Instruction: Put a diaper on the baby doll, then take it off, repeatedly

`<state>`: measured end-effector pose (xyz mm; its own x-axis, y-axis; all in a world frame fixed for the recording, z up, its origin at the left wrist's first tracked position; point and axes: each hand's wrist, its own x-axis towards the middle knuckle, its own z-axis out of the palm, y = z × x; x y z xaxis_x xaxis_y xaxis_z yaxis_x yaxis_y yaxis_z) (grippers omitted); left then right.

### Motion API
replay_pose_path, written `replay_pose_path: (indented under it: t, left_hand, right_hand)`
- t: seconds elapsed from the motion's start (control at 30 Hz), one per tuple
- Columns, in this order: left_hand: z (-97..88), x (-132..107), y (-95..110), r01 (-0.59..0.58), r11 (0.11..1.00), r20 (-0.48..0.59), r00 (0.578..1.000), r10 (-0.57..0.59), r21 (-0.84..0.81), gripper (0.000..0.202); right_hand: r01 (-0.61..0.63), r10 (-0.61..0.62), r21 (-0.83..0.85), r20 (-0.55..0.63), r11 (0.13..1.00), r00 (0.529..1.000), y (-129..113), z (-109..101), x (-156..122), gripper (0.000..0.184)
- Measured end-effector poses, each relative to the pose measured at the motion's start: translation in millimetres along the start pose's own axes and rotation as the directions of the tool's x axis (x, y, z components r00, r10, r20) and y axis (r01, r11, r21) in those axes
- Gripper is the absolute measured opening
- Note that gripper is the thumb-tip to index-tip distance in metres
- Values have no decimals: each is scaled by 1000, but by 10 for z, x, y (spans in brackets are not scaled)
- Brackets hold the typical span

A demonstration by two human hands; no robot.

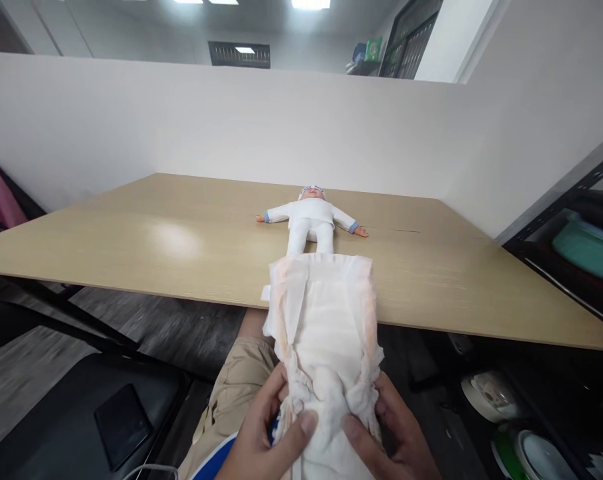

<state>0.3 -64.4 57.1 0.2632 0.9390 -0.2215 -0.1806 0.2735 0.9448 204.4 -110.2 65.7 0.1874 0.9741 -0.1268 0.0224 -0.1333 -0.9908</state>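
Observation:
An unfolded white diaper (326, 313) hangs between my two hands, its inner side facing me and its far end reaching over the table's front edge. My left hand (274, 427) grips its left side, thumb on the inner surface and fingers behind. On the right side, my right hand (394, 433) pinches it the same way. The middle of the diaper is bunched up between my thumbs. Beyond it a baby doll (311, 220) in white clothes with blue cuffs lies on its back, arms spread. The diaper's far end hides the doll's feet.
The doll lies on a wooden table (206, 247) against a white wall. At the left stands a black chair (56, 407) with a phone (123, 425) on its seat. A dark shelf (571, 220) holding a green item is at the right. Bowls (536, 453) sit low at the right.

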Motion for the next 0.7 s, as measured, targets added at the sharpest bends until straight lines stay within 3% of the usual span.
replay_pose_path:
  t: [0.17,0.37,0.57,0.63,0.7]
  left_hand:
    - [-55,276,-153,-33,999,-26,999,32,-28,68]
    - [-131,511,-469,61,994,-38,997,-65,-86,87]
    - [-177,651,-613,103,988,45,994,-99,-118,77]
    - [-200,665,-634,111,986,70,992,-103,-122,71]
    - [-234,668,-645,141,983,99,987,-129,-118,66]
  right_hand:
    - [15,-16,47,13,999,1000,-59,218,303,58]
    - [-25,23,53,44,998,999,293,260,484,48]
    - [-55,56,-18,101,998,993,488,213,568,48]
    - [-7,13,-109,52,994,999,548,168,586,45]
    - [91,-118,-254,-91,963,989,584,104,618,42]
